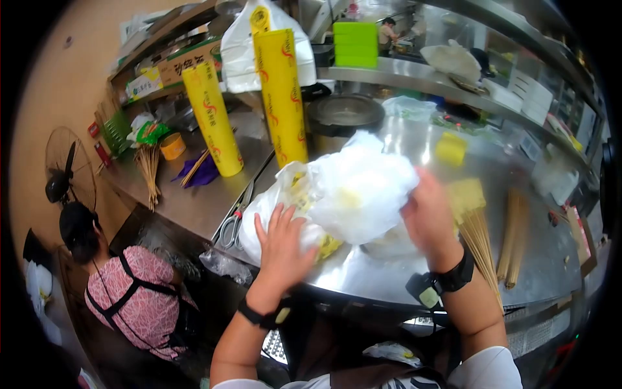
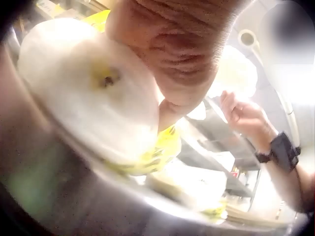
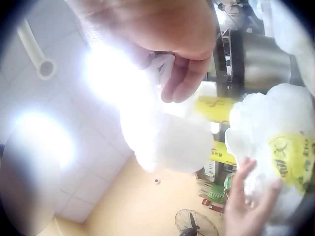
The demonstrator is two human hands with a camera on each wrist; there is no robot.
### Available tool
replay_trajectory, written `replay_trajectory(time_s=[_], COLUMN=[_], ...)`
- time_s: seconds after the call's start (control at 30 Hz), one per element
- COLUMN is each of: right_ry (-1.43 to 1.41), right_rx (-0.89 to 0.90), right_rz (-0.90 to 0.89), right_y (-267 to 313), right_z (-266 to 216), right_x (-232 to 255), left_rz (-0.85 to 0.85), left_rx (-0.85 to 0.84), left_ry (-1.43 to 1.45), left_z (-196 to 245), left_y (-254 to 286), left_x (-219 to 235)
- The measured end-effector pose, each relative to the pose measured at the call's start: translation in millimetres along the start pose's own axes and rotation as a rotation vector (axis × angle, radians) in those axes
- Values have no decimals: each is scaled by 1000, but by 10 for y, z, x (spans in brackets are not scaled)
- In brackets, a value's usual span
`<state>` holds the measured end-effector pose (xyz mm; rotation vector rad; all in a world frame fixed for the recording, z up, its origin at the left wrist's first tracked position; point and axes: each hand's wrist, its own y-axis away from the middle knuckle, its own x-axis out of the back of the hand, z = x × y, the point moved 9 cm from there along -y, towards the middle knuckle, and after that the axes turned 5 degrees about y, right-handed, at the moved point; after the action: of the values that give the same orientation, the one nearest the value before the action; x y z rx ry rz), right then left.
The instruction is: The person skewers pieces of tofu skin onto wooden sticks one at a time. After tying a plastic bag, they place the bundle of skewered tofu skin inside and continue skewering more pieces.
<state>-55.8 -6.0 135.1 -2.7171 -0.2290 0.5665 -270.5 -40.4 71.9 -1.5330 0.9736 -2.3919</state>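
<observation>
My left hand (image 1: 282,249) lay flat, fingers spread, on the yellow-printed plastic bag (image 1: 285,207) at the near edge of the steel bench (image 1: 389,272). My right hand (image 1: 431,220) pinched the white bag (image 1: 359,188) just above it. Best, I judged, to pin the lower bag firmly and lift slowly.

Fisheye w/ dark vignette; head view bright, motion-blurred; wrist views soft, blown-out glare overhead, glare on shiny steel counter (image 1: 389,272).
</observation>
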Motion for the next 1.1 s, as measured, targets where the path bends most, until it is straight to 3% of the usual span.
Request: replay_trajectory(time_s=[0.03,0.1,0.13,0.2,0.3,0.37,0.43,0.5,0.53,0.57,0.63,0.7,0.77,0.8,0.87,0.9,0.93,0.97,1.03,1.1], right_ry=[-18,-40,-73,-114,-103,-79,40,-12,179,171,9,-73,-175,-170,-183,-194,-240,-244,-363,-339], right_rx=[-65,-44,-110,-271,-269,-237,-119,-69,0,-3,-75,-63,-91,-109,-130,-152,-114,-113,-186,-176], right_rz=[59,38,18,27,27,151,113,190,374,387,528,451,611,452,480,503,365,375,363,326], right_y=[75,229,320,557,762,815,840,888,967,1002,1099,1088,1155,1126,1181,1199,1168,1182,1181,1179], right_z=[47,79,158,368,380,270,10,-119,-235,-327,-441,-413,-362,-341,-252,-223,-182,-120,29,98], right_x=[103,195,186,163,147,400,741,1087,1273,1316,1518,1597,1605,1529,1511,1478,1451,1488,1423,1404], left_rz=[-1,261,247,309,183,171,48,28,35,20,-113,-107,-3,-10,296,292,474,632,211,-83], left_rx=[-23,-163,-167,-76,70,115,360,422,490,491,663,694,614,614,618,616,317,20,-206,-248], left_ry=[5,466,468,833,831,847,1109,1228,1342,1336,1453,1419,1357,1355,1236,1235,1002,754,593,376], left_z=[160,461,638,907,848,835,610,562,502,439,334,323,238,221,31,126,420,796,1356,1759], left_y=[18,136,126,134,77,120,190,234,268,299,443,468,462,455,447,399,289,294,280,239], left_x=[107,549,575,526,-6,-123,-457,-564,-618,-638,-810,-807,-784,-837,-704,-681,-301,30,-90,-471])
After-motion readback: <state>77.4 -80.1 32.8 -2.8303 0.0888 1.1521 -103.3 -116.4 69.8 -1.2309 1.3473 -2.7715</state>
